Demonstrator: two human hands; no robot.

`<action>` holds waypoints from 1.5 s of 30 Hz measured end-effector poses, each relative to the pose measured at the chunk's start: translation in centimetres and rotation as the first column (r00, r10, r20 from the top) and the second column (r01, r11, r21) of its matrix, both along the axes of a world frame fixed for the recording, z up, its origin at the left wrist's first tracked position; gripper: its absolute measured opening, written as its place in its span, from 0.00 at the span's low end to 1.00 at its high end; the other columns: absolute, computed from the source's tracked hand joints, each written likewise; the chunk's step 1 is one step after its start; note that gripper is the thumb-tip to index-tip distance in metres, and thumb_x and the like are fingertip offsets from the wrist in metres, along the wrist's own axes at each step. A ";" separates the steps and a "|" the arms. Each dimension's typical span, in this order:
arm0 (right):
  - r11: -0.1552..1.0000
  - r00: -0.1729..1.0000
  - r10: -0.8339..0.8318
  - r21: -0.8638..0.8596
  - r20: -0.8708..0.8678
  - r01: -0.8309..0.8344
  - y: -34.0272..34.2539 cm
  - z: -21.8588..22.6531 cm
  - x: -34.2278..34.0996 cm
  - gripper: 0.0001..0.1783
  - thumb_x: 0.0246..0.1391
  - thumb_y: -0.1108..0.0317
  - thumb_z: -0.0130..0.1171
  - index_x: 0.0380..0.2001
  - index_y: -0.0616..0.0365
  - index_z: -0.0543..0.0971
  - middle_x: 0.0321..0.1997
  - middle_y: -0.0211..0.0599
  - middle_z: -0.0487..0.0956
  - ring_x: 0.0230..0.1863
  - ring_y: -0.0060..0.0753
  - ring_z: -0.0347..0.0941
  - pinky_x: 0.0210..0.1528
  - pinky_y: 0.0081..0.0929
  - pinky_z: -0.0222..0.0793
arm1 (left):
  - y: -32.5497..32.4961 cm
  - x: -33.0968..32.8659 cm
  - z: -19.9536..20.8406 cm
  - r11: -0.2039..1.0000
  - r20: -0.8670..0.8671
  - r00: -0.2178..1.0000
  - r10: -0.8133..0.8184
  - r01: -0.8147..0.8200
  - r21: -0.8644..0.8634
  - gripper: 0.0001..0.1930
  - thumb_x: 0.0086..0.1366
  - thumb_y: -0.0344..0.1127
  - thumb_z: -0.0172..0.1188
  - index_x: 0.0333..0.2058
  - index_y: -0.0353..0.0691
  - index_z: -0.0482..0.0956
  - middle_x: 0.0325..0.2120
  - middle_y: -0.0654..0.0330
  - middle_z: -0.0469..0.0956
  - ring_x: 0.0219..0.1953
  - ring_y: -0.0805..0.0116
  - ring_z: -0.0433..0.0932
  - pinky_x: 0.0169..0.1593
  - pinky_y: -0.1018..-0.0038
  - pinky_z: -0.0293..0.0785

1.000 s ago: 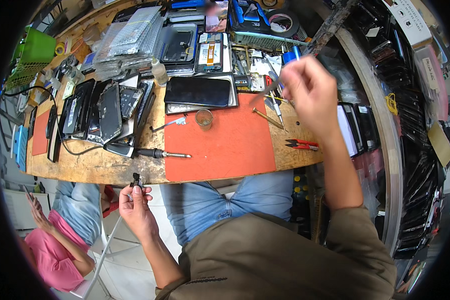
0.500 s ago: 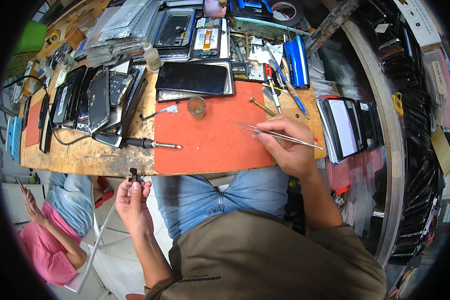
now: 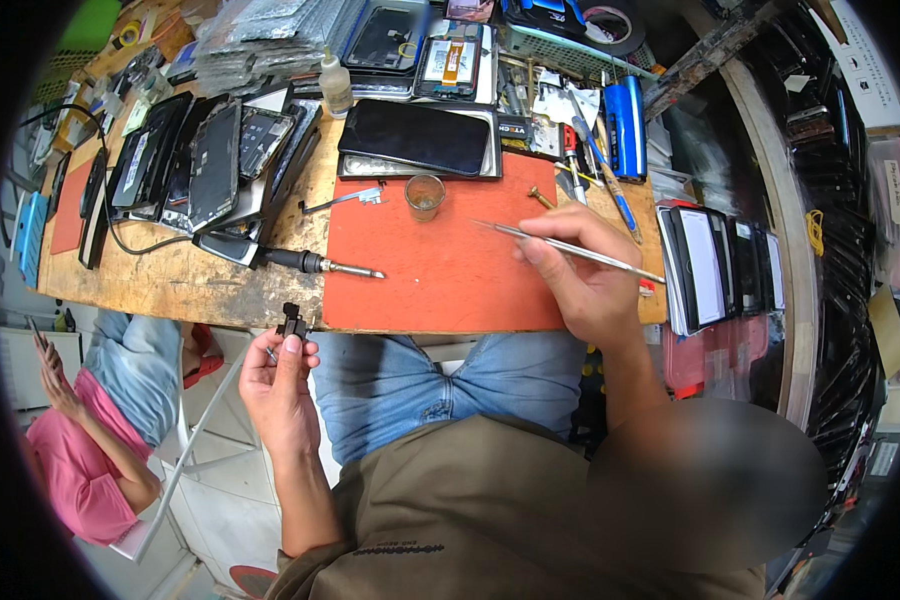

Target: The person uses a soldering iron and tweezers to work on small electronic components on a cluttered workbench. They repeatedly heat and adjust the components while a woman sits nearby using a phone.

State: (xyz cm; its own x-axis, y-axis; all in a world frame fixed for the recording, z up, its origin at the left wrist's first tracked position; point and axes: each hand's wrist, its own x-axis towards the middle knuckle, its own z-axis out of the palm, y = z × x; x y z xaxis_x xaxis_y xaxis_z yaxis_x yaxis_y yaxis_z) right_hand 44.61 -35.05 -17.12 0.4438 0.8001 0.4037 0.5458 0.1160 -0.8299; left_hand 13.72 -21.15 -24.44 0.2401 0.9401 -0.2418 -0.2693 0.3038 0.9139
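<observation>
Just below the front edge of the bench [image 3: 170, 285], a small black part [image 3: 292, 322] sits pinched at the fingers [image 3: 292, 345] of the left hand [image 3: 278, 385], held out over the lap, clear of the wood. Up on the orange mat [image 3: 440, 265], the right hand [image 3: 580, 275] has its fingers clamped on thin metal tweezers [image 3: 570, 250], tips pointing left over bare mat. So the part and the tweezers are well apart, with the bench edge between them. A soldering iron [image 3: 315, 264] lies just left of the mat, a little cup [image 3: 425, 196] near its top edge below a dark phone [image 3: 415, 135]. Open room is mostly mid-mat; stacked screens [image 3: 200, 160] crowd the left.
</observation>
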 end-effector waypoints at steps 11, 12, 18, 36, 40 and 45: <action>0.997 0.959 0.070 -0.044 0.274 -0.060 5.9 2.2 0.5 0.06 0.59 0.78 0.69 0.39 0.65 0.83 0.35 0.43 0.84 0.34 0.40 0.82 0.36 0.32 0.76 | 0.1 1.0 -0.6 1.000 0.034 0.999 0.026 -0.026 0.012 0.08 0.74 0.25 0.65 0.47 0.33 0.77 0.35 0.61 0.80 0.36 0.72 0.82 0.44 0.76 0.81; 0.996 0.952 0.090 -0.040 0.293 -0.082 6.2 2.4 0.7 0.06 0.58 0.78 0.69 0.38 0.65 0.82 0.34 0.43 0.83 0.33 0.41 0.82 0.36 0.32 0.75 | 0.1 1.0 -0.7 1.000 0.028 0.999 0.021 -0.021 0.019 0.08 0.74 0.25 0.65 0.47 0.33 0.77 0.35 0.61 0.79 0.36 0.72 0.82 0.44 0.75 0.81; 0.974 0.915 0.219 -0.134 0.338 -0.184 7.3 3.6 1.8 0.05 0.58 0.80 0.67 0.37 0.64 0.82 0.34 0.43 0.81 0.32 0.43 0.80 0.34 0.36 0.74 | 0.3 0.7 -1.0 1.000 0.054 0.998 -0.019 0.018 0.022 0.08 0.73 0.26 0.65 0.46 0.34 0.76 0.34 0.60 0.79 0.36 0.71 0.81 0.44 0.74 0.79; 0.945 0.909 0.315 -0.176 0.273 -0.275 9.3 1.0 3.2 0.07 0.56 0.81 0.69 0.38 0.63 0.84 0.34 0.40 0.83 0.34 0.39 0.81 0.36 0.31 0.75 | 0.0 0.4 -0.5 1.000 0.032 0.999 -0.011 0.011 0.002 0.08 0.74 0.27 0.65 0.44 0.36 0.73 0.34 0.60 0.80 0.36 0.72 0.80 0.43 0.75 0.78; 0.943 0.907 0.319 -0.188 0.274 -0.274 9.0 1.1 3.4 0.07 0.55 0.81 0.69 0.38 0.63 0.84 0.35 0.40 0.83 0.34 0.39 0.81 0.36 0.31 0.75 | -0.1 0.7 -0.3 1.000 0.010 1.000 -0.004 0.003 0.019 0.08 0.74 0.28 0.65 0.43 0.37 0.73 0.34 0.59 0.80 0.35 0.72 0.80 0.42 0.75 0.77; 0.947 0.905 0.317 -0.141 0.285 -0.287 9.2 0.7 3.5 0.08 0.55 0.81 0.69 0.38 0.63 0.85 0.35 0.40 0.84 0.34 0.39 0.81 0.36 0.31 0.76 | -0.2 0.9 -0.1 1.000 0.009 1.000 0.015 -0.015 0.000 0.08 0.74 0.28 0.64 0.43 0.37 0.72 0.34 0.59 0.80 0.35 0.72 0.80 0.41 0.76 0.76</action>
State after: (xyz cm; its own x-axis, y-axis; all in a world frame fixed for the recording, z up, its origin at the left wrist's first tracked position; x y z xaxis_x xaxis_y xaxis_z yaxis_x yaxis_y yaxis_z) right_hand 48.14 -25.90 -16.40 0.0445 0.9169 0.3965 0.7215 0.2450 -0.6476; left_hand 14.57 -21.31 -24.55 0.2278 0.9438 -0.2396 -0.2822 0.2995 0.9114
